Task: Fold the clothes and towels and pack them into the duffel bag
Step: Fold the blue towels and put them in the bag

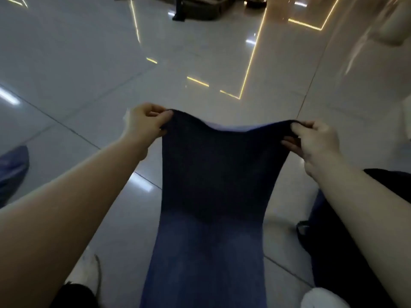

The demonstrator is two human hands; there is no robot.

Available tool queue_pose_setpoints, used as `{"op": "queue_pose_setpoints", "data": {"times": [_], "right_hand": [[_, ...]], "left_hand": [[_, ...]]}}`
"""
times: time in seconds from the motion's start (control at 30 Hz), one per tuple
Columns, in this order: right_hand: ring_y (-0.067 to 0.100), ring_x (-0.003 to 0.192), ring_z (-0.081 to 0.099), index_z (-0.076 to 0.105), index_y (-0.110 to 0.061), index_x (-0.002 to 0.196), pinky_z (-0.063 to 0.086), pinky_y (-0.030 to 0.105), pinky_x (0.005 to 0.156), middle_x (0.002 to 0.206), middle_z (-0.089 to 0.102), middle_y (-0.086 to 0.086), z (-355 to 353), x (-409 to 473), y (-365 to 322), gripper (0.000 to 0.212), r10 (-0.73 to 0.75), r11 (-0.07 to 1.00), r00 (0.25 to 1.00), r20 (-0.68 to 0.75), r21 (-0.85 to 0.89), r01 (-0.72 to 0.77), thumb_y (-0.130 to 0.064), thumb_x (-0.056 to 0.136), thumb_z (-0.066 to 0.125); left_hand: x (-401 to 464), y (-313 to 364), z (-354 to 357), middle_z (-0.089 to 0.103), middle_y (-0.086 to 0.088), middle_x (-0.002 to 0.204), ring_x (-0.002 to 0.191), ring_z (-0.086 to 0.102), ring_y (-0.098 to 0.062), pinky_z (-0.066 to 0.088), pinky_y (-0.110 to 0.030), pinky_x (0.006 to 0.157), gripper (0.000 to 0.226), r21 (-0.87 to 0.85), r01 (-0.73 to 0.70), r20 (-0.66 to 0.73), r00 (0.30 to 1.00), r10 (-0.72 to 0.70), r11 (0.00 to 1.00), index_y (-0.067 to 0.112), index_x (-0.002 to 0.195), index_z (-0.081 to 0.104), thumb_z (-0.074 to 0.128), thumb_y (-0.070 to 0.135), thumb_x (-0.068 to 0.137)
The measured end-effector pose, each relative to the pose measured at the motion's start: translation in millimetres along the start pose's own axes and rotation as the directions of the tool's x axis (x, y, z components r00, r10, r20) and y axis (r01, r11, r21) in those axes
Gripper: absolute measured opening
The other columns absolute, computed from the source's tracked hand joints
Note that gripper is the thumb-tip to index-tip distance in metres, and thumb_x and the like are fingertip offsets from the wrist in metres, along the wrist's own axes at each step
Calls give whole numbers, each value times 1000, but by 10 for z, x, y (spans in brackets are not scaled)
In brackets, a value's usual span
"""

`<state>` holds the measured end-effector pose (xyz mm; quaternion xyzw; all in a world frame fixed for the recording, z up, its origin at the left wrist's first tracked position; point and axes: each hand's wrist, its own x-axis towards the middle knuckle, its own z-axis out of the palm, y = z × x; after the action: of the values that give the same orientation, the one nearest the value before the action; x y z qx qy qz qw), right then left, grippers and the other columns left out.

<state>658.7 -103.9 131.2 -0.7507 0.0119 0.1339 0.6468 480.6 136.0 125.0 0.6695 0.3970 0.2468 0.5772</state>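
A dark blue towel hangs in front of me, stretched out by its top edge above the tiled floor. My left hand pinches its upper left corner. My right hand pinches the upper right corner. The cloth sags a little between the two hands and drops out of view at the bottom edge. A dark bag, possibly the duffel, lies on the floor at the lower right, partly hidden by my right forearm.
Glossy white floor tiles reflect ceiling lights. A blue cloth item lies at the left edge. White shoes show at the bottom, another white shape at lower right. Dark furniture stands far off.
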Motion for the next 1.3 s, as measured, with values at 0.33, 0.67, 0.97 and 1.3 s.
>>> {"op": "queue_pose_setpoints", "data": {"times": [0.33, 0.67, 0.97, 1.3], "right_hand": [[18, 73, 64, 51, -13, 83, 57, 28, 69, 86, 60, 7, -32, 18, 659, 19, 158, 987, 987, 33, -34, -157, 0, 95, 48], [30, 91, 61, 57, -21, 91, 54, 44, 79, 108, 59, 9, -428, -664, 2245, 22, 519, 792, 852, 63, -409, -453, 0, 86, 57], [29, 101, 60, 54, -15, 101, 43, 31, 81, 96, 58, 3, -750, -1559, 2590, 25, 512, 646, 856, -78, -622, -443, -24, 85, 70], [32, 90, 64, 58, -10, 84, 53, 40, 79, 94, 66, 14, -911, -2045, 2510, 14, 697, 561, 711, 92, -688, -460, -5, 77, 68]], "left_hand": [[-72, -770, 91, 63, 3, 77, 77, 60, -18, 55, -38, 81, 13, 205, 30, 69, 997, -45, 978, 26, 77, 64, 69, 18, 87], [-1090, -2156, -69, 59, -10, 96, 92, 62, -31, 51, -43, 88, 39, 462, 335, 47, 916, -399, 822, 7, 118, 61, 69, -2, 80], [-2168, -2501, -96, 59, -9, 83, 82, 58, -27, 43, -34, 76, 27, 372, 514, -216, 858, -467, 773, 11, 100, 58, 74, 7, 79], [-2879, -2385, -274, 61, -16, 116, 105, 58, -36, 42, -34, 77, 48, 473, 575, -65, 778, -625, 668, 5, 124, 48, 69, 7, 82]]}}
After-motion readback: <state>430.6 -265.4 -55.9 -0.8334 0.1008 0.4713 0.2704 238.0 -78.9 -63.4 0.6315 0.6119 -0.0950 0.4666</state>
